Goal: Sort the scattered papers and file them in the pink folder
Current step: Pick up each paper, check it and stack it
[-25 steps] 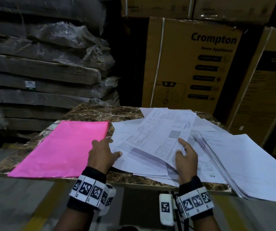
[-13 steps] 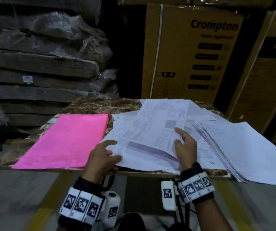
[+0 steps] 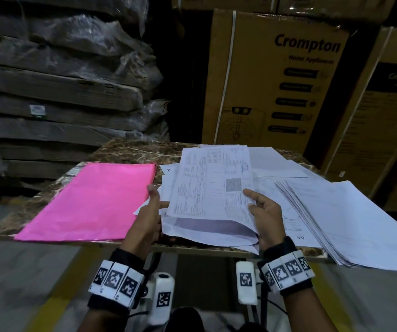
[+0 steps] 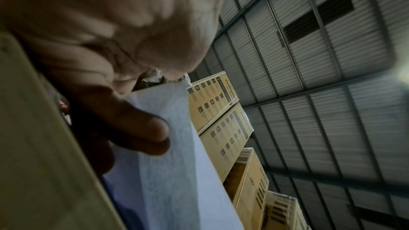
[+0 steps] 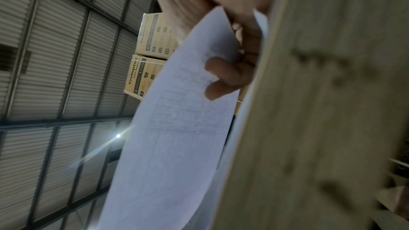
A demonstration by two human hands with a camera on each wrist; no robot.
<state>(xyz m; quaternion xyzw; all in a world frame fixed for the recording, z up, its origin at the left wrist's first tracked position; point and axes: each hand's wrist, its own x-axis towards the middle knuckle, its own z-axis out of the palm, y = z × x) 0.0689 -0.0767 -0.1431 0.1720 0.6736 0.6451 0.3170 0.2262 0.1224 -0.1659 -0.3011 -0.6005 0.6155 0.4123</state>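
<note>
Both hands, the left hand (image 3: pixel 147 218) and right hand (image 3: pixel 265 215), pinch a gathered batch of printed sheets (image 3: pixel 213 185) above the worktop (image 3: pixel 125 149), mid-sorting; next likely squaring them before opening the closed pink folder (image 3: pixel 92 200) alongside.

Brown marble-patterned table (image 3: pixel 130 150), centre of frame, pale edge band along the near side. Closed pink folder (image 3: pixel 92 200) flat on left half, near edge at the table's front. Loose white papers (image 3: pixel 271 164) overlapping centre to right. Fanned paper stack (image 3: pixel 350 221) at lower right, overhanging the front edge.
</note>
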